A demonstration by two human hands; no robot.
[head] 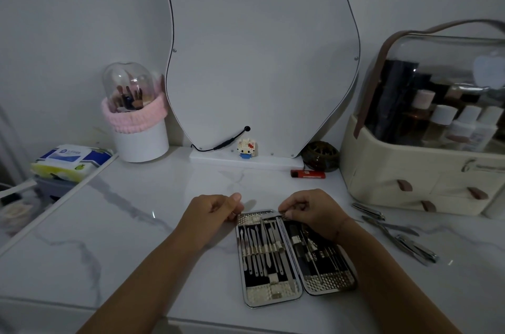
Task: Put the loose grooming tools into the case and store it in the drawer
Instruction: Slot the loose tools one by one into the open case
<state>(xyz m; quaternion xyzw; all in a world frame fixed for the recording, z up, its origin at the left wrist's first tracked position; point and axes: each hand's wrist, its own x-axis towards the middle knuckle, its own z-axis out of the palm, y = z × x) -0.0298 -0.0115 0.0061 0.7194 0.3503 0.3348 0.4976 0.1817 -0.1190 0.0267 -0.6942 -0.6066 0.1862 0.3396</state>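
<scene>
The grooming case lies open and flat on the marble table, both halves lined with metal tools under elastic straps. My left hand has its fingers curled against the top left corner of the case. My right hand pinches the top edge of the right half, and its palm hides part of that half. Three loose metal tools lie to the right: a nail clipper, a long thin tool and a larger clipper. The cream organiser at the right has drawers with brown pulls, all closed.
A curved mirror stands at the back with a small block figure at its foot. A red lighter and a dark round dish lie by the organiser. A white brush holder and a wipes pack sit at the left.
</scene>
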